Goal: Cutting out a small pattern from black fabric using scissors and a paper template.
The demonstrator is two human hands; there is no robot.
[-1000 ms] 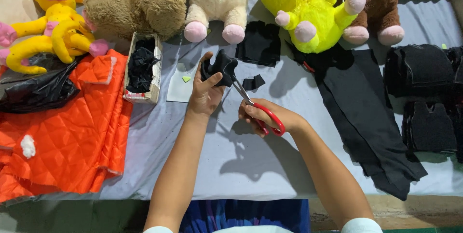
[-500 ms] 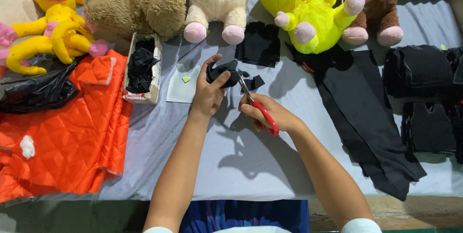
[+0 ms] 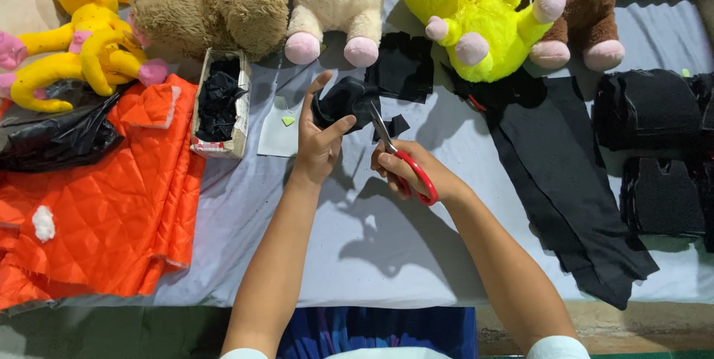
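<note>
Fingers of the left hand [image 3: 318, 143] are pinched on a black fabric piece [image 3: 343, 100], held up near the worktop's [image 3: 387, 255] far edge; red-handled scissors [image 3: 401, 157] are gripped by the right hand [image 3: 416, 173], blades at the fabric.

The black scrap [image 3: 343, 100] I hold is soft, matt cloth; my scissors [image 3: 401, 157] have glossy red plastic handles and dull metal blades. The tabletop [image 3: 387, 240] wears smooth grey fabric, beside quilted orange cloth [image 3: 97, 218] and fuzzy plush toys [image 3: 208, 2].
</note>
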